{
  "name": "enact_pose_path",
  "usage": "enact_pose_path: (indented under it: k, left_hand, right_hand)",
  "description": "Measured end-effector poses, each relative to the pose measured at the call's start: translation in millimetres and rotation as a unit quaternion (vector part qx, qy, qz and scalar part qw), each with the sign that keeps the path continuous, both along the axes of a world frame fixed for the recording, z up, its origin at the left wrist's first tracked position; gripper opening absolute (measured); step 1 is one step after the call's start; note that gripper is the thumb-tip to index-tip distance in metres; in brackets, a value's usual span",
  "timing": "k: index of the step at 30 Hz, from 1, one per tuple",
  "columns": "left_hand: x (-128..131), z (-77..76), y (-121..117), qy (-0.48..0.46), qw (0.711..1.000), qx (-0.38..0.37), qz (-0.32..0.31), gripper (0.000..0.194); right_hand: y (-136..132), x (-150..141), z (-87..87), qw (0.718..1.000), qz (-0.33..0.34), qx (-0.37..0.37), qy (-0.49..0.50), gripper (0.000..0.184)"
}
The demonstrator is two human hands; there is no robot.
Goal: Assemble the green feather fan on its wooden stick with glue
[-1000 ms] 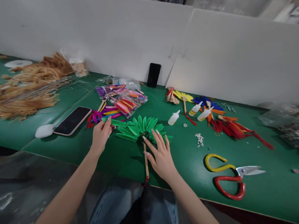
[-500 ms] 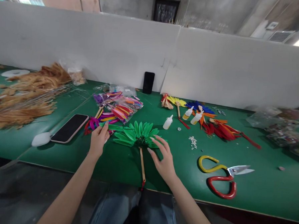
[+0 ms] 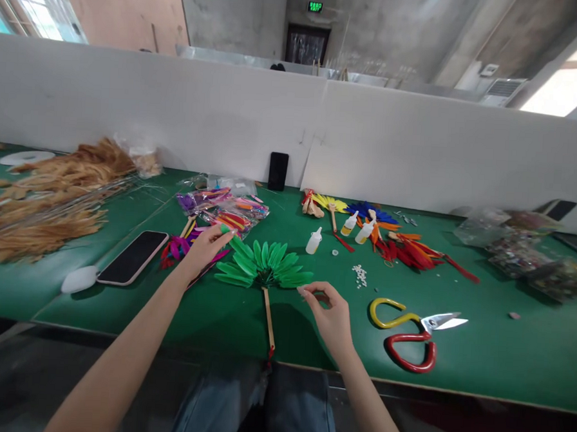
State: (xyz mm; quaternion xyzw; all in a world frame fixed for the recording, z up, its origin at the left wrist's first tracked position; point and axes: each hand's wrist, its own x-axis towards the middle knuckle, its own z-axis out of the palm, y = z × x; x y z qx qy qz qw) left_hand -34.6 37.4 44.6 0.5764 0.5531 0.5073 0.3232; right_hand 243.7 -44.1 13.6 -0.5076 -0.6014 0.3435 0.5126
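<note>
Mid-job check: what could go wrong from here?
The left hand pinches a green feather at the fan's left side; a tug might bend it. The scissors lie with blades parted beyond the right hand, so a sweep could knock them. The loose white bits might scatter if brushed.

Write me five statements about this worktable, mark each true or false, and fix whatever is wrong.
1. The left hand pinches a green feather. True.
2. The right hand grips the scissors. False: the scissors lie on the table, and the right hand's fingertips are by the right edge of the green feather fan.
3. The green feather fan has a wooden handle. True.
4. Only one small bottle stands on the table. False: three small bottles do.
5. A black phone is propped against the white panel. True.
</note>
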Motion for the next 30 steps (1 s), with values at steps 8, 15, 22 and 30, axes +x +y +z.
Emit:
enact_pose_path:
  k: [8,15,22,30]
  left_hand:
    - [-19,-29.9,-71,-0.269,0.952,-0.049,0.136,0.03]
    - [-10,-38.1,-137,-0.241,0.951,-0.121,0.152,0.036]
    - [0,-50.4,-113,-0.108,0.972,-0.057,0.2,0.042]
    - [-2,-60.8,-99,-0.16,0.961,-0.019,0.223,0.042]
  right_hand:
    - [-28,10,-15.5,0.997,-0.012,-0.072,0.024,0.029]
    - [-46,8,-34.2,0.988,-0.005,-0.126,0.092,0.035]
    - [-34,13,-41.4,0.983,0.008,-0.145,0.109,0.037]
    - [-35,16,-47.7,0.983,0.013,-0.148,0.111,0.035]
